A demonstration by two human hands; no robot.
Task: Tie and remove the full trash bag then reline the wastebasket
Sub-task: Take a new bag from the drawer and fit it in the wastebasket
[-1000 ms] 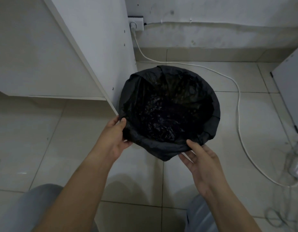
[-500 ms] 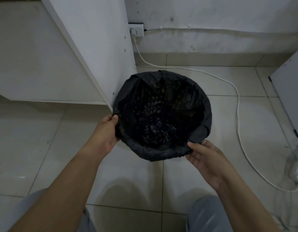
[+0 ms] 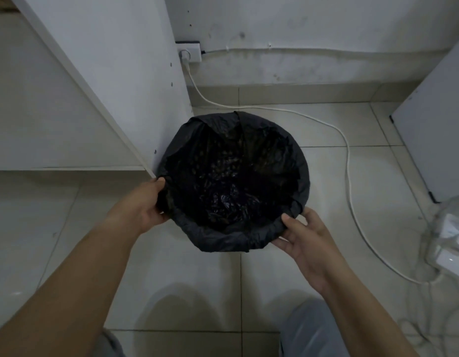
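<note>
R hand (image 3: 309, 244) now on bag (image 3: 233, 181)

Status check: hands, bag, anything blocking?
Left-hand grip holds black plastic trash bag rim; right-hand grip pinches it. Bag open, untied. White power cord on floor at right, clear of bag.

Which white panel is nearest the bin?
The left panel, by the socket: the bin sits right beside it. The right panel stands well apart.

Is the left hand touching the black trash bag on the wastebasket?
Touching. In the head view the left hand wraps the rim of the black trash bag, its thumb lying on the plastic, no gap.
</note>
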